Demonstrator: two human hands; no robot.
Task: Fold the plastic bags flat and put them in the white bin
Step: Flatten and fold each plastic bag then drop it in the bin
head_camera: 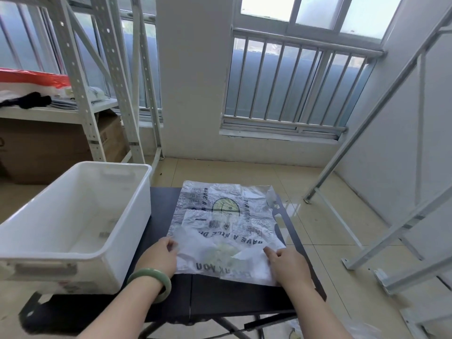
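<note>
A clear plastic bag [227, 223] with black lettering and a yellow smiley print lies spread on the small black table [220, 297]. My left hand [160, 256] pinches the bag's near left edge. My right hand [287, 264] holds its near right edge, fingers on top of the crinkled film. The white bin [137, 192] stands on the table's left side, touching the table edge near my left wrist. Something pale lies on the bin's floor; I cannot make out what it is.
Metal shelving [80, 94] stands at the left with cardboard boxes [49, 148] beneath and red and white bags on a shelf. A slanted metal frame [381, 204] leans at the right. Tiled floor stretches beyond the table toward the barred window.
</note>
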